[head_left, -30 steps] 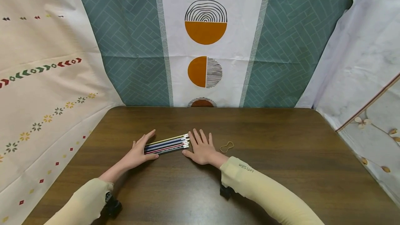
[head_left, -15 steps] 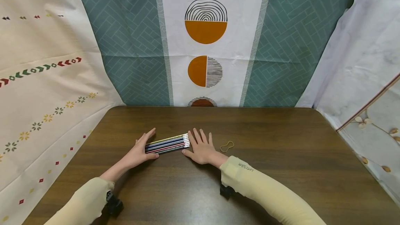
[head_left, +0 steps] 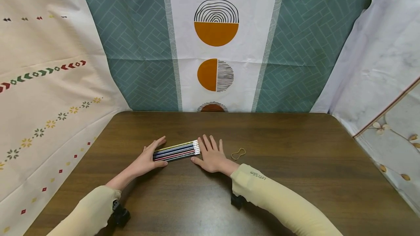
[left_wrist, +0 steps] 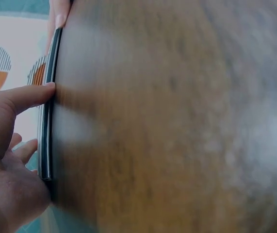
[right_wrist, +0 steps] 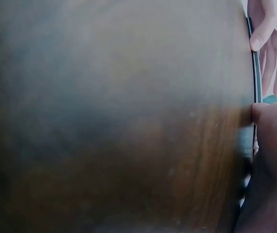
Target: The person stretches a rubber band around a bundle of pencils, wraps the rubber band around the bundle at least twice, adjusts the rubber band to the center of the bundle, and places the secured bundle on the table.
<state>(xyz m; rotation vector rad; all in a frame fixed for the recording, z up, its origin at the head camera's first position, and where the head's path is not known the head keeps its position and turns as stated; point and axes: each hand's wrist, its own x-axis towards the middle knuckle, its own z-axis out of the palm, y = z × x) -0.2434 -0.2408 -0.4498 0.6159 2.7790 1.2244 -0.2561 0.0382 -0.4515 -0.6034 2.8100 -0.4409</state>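
Observation:
Several pencils (head_left: pixel 177 151) lie side by side on the table, their white eraser ends lined up at the right. My left hand (head_left: pixel 147 159) is at their other end, thumb along the near side and straight fingers spread past the far side. In the left wrist view its thumb (left_wrist: pixel 31 97) touches the nearest pencil (left_wrist: pixel 50 126); the palm covers the pencil ends. My right hand (head_left: pixel 211 157) lies flat with fingers extended, its inner edge against the erasers. The right wrist view shows its thumb tip beside the row, with the left hand (right_wrist: pixel 267 34) beyond.
A yellow rubber band (head_left: pixel 238 153) lies on the brown wooden table (head_left: pixel 288 163), just right of my right hand. Patterned cloths (head_left: pixel 137 46) hang behind the table and along both sides.
The eraser ends, uneven a second ago, now form an even line. My left hand has shifted slightly right with the pencils, while the right hand has stayed in place.

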